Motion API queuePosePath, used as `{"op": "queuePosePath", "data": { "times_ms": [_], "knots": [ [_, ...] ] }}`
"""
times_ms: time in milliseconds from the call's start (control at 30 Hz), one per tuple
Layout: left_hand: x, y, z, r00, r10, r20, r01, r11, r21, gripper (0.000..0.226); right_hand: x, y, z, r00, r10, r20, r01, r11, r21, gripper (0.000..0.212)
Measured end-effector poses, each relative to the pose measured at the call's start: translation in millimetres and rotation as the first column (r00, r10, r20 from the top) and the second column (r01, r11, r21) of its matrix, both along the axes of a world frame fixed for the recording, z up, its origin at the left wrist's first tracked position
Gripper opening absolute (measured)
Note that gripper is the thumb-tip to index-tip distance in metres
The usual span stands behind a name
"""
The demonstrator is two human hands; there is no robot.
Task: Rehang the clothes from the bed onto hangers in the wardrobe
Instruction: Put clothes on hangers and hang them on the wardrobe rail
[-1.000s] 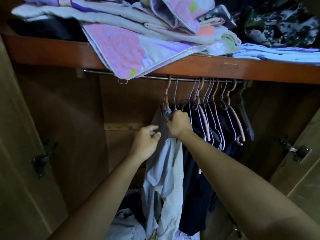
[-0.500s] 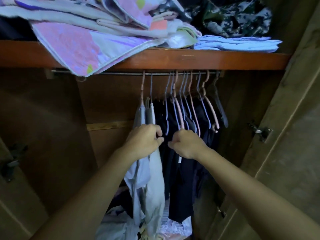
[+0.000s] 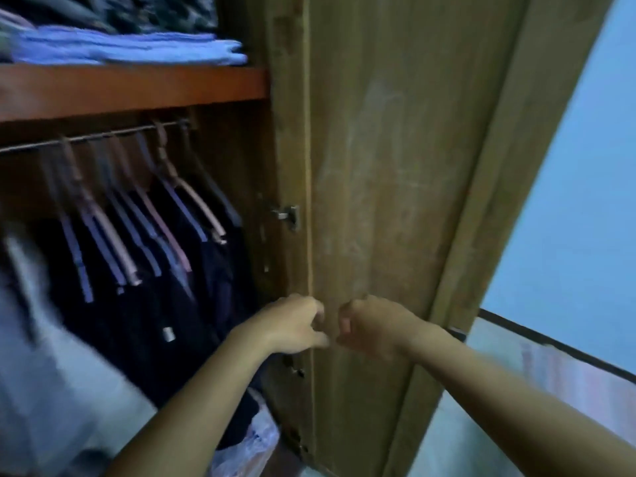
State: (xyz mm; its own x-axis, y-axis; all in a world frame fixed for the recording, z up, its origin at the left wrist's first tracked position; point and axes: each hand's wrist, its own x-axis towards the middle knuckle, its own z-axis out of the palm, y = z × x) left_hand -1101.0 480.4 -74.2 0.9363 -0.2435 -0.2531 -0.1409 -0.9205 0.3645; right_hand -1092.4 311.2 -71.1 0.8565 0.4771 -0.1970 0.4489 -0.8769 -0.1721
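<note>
Both my hands are out in front of the wardrobe's right side and hold nothing. My left hand (image 3: 292, 325) has loosely curled fingers. Right beside it, my right hand (image 3: 375, 327) is curled into a loose fist; their fingertips nearly meet. To their left, several pink and blue hangers (image 3: 137, 218) hang on the metal rail (image 3: 86, 139) with dark clothes (image 3: 179, 297) on them. A pale grey garment (image 3: 51, 373) hangs at the far left, blurred. The bed is out of view.
The open wardrobe door (image 3: 395, 201) stands just behind my hands, with a metal hinge (image 3: 287, 215) on its inner edge. Folded blue cloth (image 3: 130, 49) lies on the wooden shelf (image 3: 137, 87). A plastic bag (image 3: 247, 449) sits low. A blue wall (image 3: 568, 201) is at right.
Both hands have let go of the hanging clothes and drawn back from the rail. My view has swung to the right, onto the door and the wall.
</note>
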Motion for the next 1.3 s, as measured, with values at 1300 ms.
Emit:
{"op": "queuePosePath", "data": {
  "times_ms": [1300],
  "knots": [
    [-318.3,-469.6,-171.6,-0.263,-0.959,-0.101,0.964,-0.264,0.000,0.035,-561.8,-214.5,-160.4,-0.577,-0.806,-0.133,0.811,-0.585,0.023,0.005]
  ]
}}
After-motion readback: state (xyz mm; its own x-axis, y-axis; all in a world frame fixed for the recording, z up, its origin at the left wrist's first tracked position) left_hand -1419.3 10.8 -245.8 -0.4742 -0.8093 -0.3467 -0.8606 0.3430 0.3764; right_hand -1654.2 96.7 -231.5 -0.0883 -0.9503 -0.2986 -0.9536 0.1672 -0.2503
